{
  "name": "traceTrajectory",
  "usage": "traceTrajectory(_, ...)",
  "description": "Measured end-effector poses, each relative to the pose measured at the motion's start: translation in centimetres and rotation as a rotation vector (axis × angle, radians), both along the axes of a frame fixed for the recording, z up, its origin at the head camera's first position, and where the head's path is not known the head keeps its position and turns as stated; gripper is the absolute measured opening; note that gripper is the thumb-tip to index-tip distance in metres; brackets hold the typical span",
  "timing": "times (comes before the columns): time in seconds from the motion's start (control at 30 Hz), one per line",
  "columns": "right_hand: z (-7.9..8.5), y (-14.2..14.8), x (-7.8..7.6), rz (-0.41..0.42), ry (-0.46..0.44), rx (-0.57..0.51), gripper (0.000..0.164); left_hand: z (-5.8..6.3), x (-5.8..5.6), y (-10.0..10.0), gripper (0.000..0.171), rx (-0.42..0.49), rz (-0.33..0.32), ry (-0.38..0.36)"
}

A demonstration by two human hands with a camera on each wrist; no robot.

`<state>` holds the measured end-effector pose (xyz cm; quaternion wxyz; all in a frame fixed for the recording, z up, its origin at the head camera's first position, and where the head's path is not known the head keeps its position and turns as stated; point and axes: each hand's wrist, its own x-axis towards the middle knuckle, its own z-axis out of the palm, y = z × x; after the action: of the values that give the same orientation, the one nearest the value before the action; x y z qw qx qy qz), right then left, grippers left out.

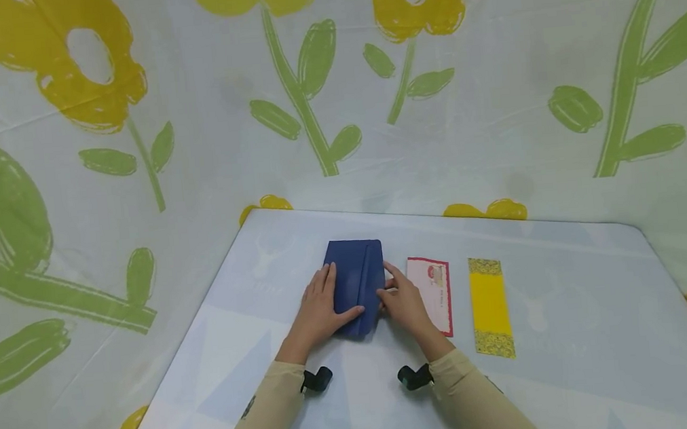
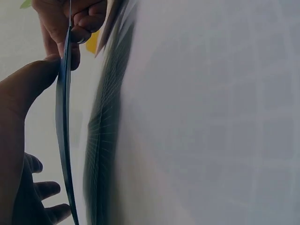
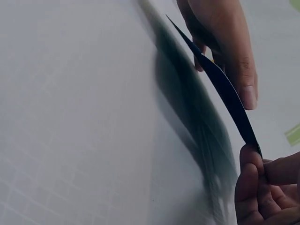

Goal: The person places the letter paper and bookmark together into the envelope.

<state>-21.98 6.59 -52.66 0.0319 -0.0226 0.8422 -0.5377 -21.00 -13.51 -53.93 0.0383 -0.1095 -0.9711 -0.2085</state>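
Note:
A dark blue, flat rectangular folder (image 1: 346, 279) with a long flap near its right side lies in front of me. My left hand (image 1: 319, 306) rests on its left part with straight fingers, the thumb reaching across the lower portion. At the right edge, my right hand (image 1: 404, 302) pinches the folder between thumb and fingers. Edge-on in the right wrist view, the folder (image 3: 229, 96) looks thin and slightly bent, with the right fingertips at its near end. The left wrist view shows the thin edge of the folder (image 2: 64, 122) beside the left thumb (image 2: 40, 77).
Right of the folder lies a white card with a red border (image 1: 433, 295), partly behind my right hand. Farther right is a yellow strip with patterned ends (image 1: 490, 305). The pale table (image 1: 593, 329) meets a flower-printed cloth wall (image 1: 494, 113) at the back.

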Motion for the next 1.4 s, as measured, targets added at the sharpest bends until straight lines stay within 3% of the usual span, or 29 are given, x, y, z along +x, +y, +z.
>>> traceTrajectory(0.63,-0.09,-0.23,0.51,0.017,-0.007,-0.011,0.061,0.08,-0.23,0.24,0.096,-0.005,-0.05,-0.008)
traceTrajectory(1.1,-0.32,-0.11,0.3,0.036,0.018,-0.046,0.06,0.85,-0.21,-0.05,0.057,0.004,-0.198,0.028)
traceTrajectory(1.4,-0.26,-0.15,0.41,0.037,0.012,-0.047,0.06,0.87,-0.56,0.26,0.049,-0.019,-0.188,0.021)
